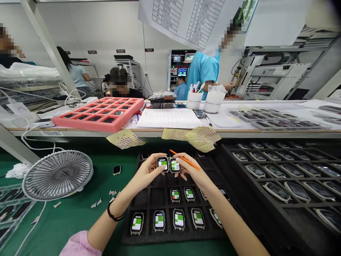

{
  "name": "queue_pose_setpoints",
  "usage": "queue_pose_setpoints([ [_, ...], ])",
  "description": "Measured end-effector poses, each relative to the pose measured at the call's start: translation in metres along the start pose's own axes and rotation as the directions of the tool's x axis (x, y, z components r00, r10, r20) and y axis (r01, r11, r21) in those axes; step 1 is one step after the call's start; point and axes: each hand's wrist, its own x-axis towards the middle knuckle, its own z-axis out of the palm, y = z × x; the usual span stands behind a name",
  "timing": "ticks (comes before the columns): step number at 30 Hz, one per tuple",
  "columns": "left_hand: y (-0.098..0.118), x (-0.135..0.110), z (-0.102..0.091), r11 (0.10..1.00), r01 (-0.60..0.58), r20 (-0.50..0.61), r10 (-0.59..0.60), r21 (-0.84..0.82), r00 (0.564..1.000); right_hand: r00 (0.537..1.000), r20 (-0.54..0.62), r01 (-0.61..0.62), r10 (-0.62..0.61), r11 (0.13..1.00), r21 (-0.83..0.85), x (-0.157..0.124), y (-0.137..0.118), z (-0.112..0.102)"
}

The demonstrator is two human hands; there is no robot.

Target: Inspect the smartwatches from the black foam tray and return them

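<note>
At lower centre of the frame, the left hand (147, 173) and right hand (190, 171) meet above a black tray (173, 234), their fingers (162, 170) narrowly closed on two smartwatches (168, 164). The watches stand side by side, almost touching, their lit green-and-white screens facing up. The left hand's fingers curl around the edge of the left watch, and the right hand's fingers grip the right watch. An orange pen (185, 160) lies in the right hand, slanting from upper left to lower right across the fingers, its tip just above the watches.

Below the hands, more watches (179, 219) sit in the tray's pockets, their screens also lit. A larger tray (279, 177) at right holds rows of watch bodies with dark screens. A dark bracelet (116, 213) circles the left wrist, below which shows a pink sleeve (80, 243). At left, a white fan (57, 174) lies tilted on a green mat (74, 220), with a loose watch (116, 170) and paper scraps (112, 193) nearby.

Upper in the frame, perforated yellow sheets (202, 138) hang over the edge of the bench (170, 132), which carries a pink tray (98, 113), a paper form (169, 118) and two white cups (205, 100). Co-workers (202, 71) stand and sit beyond it.
</note>
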Motion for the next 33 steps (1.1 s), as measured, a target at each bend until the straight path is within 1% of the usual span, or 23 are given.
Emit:
queue_pose_setpoints([
  [2,-0.0026,0.0006,0.0005,1.000,0.001,0.032,0.000,-0.005,0.999,0.999,0.040,0.008,-0.008,1.000,0.001,-0.0023,-0.0013,-0.0018],
  [4,-0.0055,0.0015,0.0006,1.000,0.019,0.040,-0.018,-0.014,0.999,0.997,0.070,0.022,-0.021,1.000,-0.004,-0.0041,-0.0022,-0.0037],
  [9,-0.0111,0.0025,0.0005,1.000,0.029,0.002,-0.029,-0.006,1.000,0.991,0.128,0.048,-0.046,0.999,-0.015,-0.0044,-0.0001,-0.0076],
  [14,-0.0066,0.0011,0.0020,1.000,0.027,0.027,-0.027,-0.015,0.999,0.993,0.103,0.052,-0.048,0.998,-0.038,-0.0042,0.0013,-0.0077],
  [18,-0.0027,0.0002,0.0048,1.000,0.028,0.007,-0.028,0.010,1.000,0.994,0.091,0.058,-0.052,0.997,-0.057,-0.0058,-0.0011,-0.0059],
  [21,-0.0035,0.0002,0.0060,1.000,0.015,-0.013,-0.015,0.025,1.000,0.995,0.077,0.067,-0.062,0.996,-0.056,-0.0067,-0.0020,-0.0040],
  [26,-0.0074,-0.0001,0.0056,1.000,0.018,0.013,-0.018,-0.008,1.000,0.996,0.047,0.074,-0.073,0.997,-0.036,-0.0068,-0.0013,-0.0017],
  [33,-0.0074,-0.0012,0.0045,1.000,0.016,0.002,-0.016,0.010,1.000,0.998,0.035,0.062,-0.061,0.998,-0.032,-0.0068,-0.0012,-0.0020],
])
